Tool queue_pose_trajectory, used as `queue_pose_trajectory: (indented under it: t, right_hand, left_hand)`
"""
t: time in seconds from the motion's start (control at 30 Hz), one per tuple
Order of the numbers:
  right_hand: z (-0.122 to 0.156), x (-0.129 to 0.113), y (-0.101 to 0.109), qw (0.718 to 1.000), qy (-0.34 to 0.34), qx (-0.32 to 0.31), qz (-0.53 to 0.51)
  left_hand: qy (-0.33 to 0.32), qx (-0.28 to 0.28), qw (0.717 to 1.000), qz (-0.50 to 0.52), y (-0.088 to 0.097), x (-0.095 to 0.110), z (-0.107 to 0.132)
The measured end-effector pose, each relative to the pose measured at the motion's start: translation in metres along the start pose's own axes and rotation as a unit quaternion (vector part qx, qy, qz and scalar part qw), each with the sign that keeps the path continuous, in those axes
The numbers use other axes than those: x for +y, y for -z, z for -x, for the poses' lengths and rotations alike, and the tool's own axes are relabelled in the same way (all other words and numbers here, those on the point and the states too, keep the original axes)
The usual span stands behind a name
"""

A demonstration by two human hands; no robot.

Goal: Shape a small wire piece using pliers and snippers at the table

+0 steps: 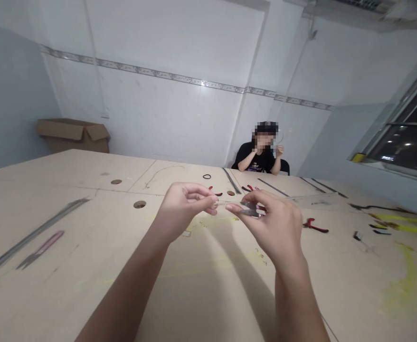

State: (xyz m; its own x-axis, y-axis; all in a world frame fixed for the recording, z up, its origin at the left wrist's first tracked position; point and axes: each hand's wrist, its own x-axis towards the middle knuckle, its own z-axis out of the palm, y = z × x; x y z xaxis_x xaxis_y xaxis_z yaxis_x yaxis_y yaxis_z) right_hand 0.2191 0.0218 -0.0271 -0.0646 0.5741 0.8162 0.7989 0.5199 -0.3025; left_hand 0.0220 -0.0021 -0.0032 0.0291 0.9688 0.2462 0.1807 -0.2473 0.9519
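Note:
Above the table, my left hand [189, 204] is closed in a pinch, thumb against fingertips, on the end of a thin pale thread [224, 202]. The thread runs across to my right hand [274, 221], whose thumb and fingers are wrapped round a pair of small metal-bladed thread snips [251, 212]. Its blades lie beside the thread; whether they touch it I cannot tell. Something tiny at my left fingertips is too small to name. Below my hands, small reddish and yellow bits [260, 255] lie on the wooden table [194, 304].
Pink-handled snips [41, 249] and a dark strip bundle [33, 232] lie at left. Red-handled pliers [315, 226] are to the right, near yellow strands [404, 275]. A person [260, 154] sits across the table. Round holes [139, 204] pierce the tabletop. A cardboard box [73, 135] stands behind.

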Motion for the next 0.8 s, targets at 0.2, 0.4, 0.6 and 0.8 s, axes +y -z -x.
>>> queue_pose_trajectory:
  t: [0.2, 0.4, 0.6, 0.8]
  right_hand:
    - [-0.002, 0.001, -0.001, 1.000, 0.005, -0.016, -0.005]
    - [-0.009, 0.015, -0.004, 0.996, -0.049, -0.060, -0.049]
    - [-0.027, 0.120, -0.039, 0.959, -0.264, -0.094, 0.042]
    - [0.003, 0.224, -0.082, 0.858, -0.427, -0.230, 0.169]
  left_hand:
    - [-0.012, -0.009, 1.000, 0.000, -0.003, -0.001, -0.003]
    - [-0.093, 0.101, 0.990, 0.001, 0.001, -0.011, -0.012]
    - [-0.086, 0.094, 0.991, 0.039, 0.014, -0.010, -0.016]
    - [-0.086, 0.072, 0.992, 0.050, 0.013, -0.011, -0.019]
